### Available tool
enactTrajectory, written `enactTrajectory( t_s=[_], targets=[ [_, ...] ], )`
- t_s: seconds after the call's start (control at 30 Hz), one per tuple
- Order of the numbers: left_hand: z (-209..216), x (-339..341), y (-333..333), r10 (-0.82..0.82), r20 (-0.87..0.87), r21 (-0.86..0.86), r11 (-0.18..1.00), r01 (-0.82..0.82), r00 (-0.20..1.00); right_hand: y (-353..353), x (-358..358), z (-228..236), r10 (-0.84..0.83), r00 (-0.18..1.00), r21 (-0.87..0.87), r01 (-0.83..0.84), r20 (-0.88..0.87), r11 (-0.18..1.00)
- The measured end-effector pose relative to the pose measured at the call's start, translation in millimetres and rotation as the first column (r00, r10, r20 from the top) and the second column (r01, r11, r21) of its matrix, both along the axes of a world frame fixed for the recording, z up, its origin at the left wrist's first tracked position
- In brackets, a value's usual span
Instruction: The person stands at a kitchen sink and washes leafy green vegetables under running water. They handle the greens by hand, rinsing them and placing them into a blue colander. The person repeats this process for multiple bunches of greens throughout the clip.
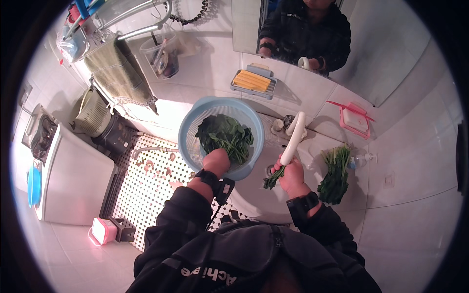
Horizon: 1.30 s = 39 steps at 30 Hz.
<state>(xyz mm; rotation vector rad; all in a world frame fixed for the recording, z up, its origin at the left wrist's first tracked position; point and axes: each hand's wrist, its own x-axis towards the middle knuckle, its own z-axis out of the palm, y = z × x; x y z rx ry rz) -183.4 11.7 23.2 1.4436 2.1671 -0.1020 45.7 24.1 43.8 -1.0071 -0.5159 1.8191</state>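
Note:
Under the white curved faucet (pixel 294 136), my right hand (pixel 293 177) is closed around a small bunch of leafy greens (pixel 274 177). Its dark leaves hang over the basin of the white sink (pixel 251 195). My left hand (pixel 216 160) reaches over the near rim of a light-blue colander (pixel 188 146), its back turned up. The fingers there are hidden against the pile of dark green leafy greens (pixel 222 132) inside, so their grip cannot be told. Another bunch of leafy greens (pixel 335 173) lies on the sink's right ledge, stems pointing away from me.
Beside the right-hand bunch stands a clear pump bottle (pixel 360 160). Wall holders carry a pink soap dish (pixel 355 119) and a grey rack with yellow bars (pixel 253 81). A mirror (pixel 386 58) hangs above. To the left are a towel (pixel 118 73), buckets and a white appliance (pixel 75 180).

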Motion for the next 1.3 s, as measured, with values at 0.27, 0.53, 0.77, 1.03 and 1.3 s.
enactTrajectory(
  t_s=[0.27, 0.53, 0.77, 1.03, 1.3],
  targets=[
    [4, 3, 3, -0.083, 0.171, 0.765, 0.639, -0.079, 0.982, 2, -6, -3, 0.001, 0.993, -0.011, -0.002, -0.114, 1.000],
    [56, 21, 2, -0.285, 0.716, 0.683, 0.471, -0.558, 0.637, 5, -10, -2, 0.051, 0.998, -0.001, -0.051, -0.038, 0.999],
    [70, 51, -3, -0.250, 0.964, 0.156, 0.806, -0.570, -0.089, 9, 1, -2, 0.165, 0.933, -0.017, -0.180, -0.320, 0.984],
    [47, 101, -2, 0.004, 0.987, -0.073, 0.904, -0.421, -0.163, 4, 37, -4, 0.154, 0.970, 0.053, -0.147, -0.187, 0.988],
    [-1, 142, -2, -0.059, 0.993, 0.078, 0.976, -0.202, 0.098, -11, 67, -14, 0.183, 0.983, 0.031, -0.183, 0.018, 0.983]
  ],
)
